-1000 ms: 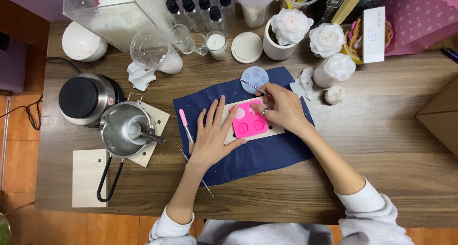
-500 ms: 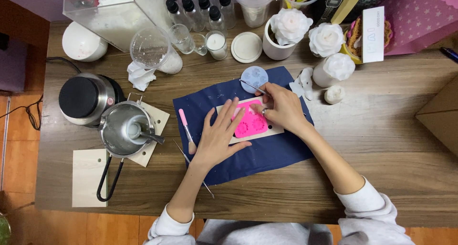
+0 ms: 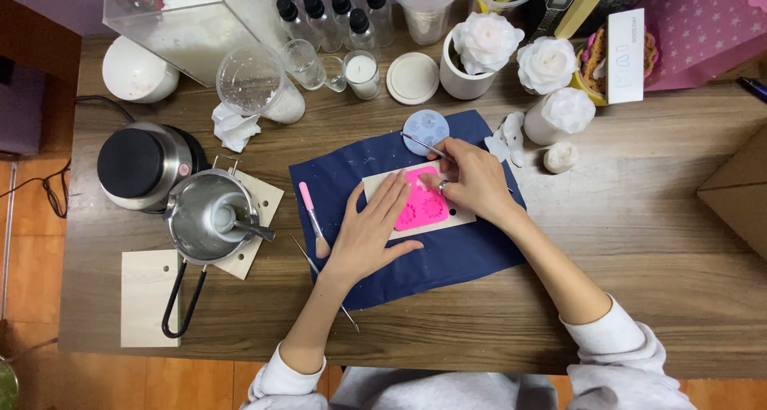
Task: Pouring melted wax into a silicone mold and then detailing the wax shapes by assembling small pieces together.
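Seen from above, a person sits at a wooden table (image 3: 639, 242) with both hands on a dark blue cloth (image 3: 447, 258) spread at its middle. On the cloth lies a pale wooden board (image 3: 459, 216), and on the board a bright pink mould (image 3: 422, 206). The mould is a rounded rectangle; its long axis runs roughly from near the person towards the far edge of the table, leaning slightly to the right.

The left hand (image 3: 369, 234) lies flat and open, fingers spread, pressing on the cloth and the left edge of the board, fingertips touching the mould's left side. It grips nothing.

The right hand (image 3: 471, 178) is curled over the mould's upper right corner, fingers pinched closed around a thin metal tool (image 3: 423, 146). The tool's free end points up and to the left, towards a pale blue round mould (image 3: 425, 126) at the cloth's far edge. Its other end is hidden under the fingers.

On the cloth left of the left hand lies a pink-handled brush (image 3: 311, 214), running front to back. Further left, a metal pot (image 3: 209, 218) with a black handle rests on another board, beside a black-topped heater (image 3: 144, 166). White flower candles (image 3: 547, 62) stand along the far right of the table.
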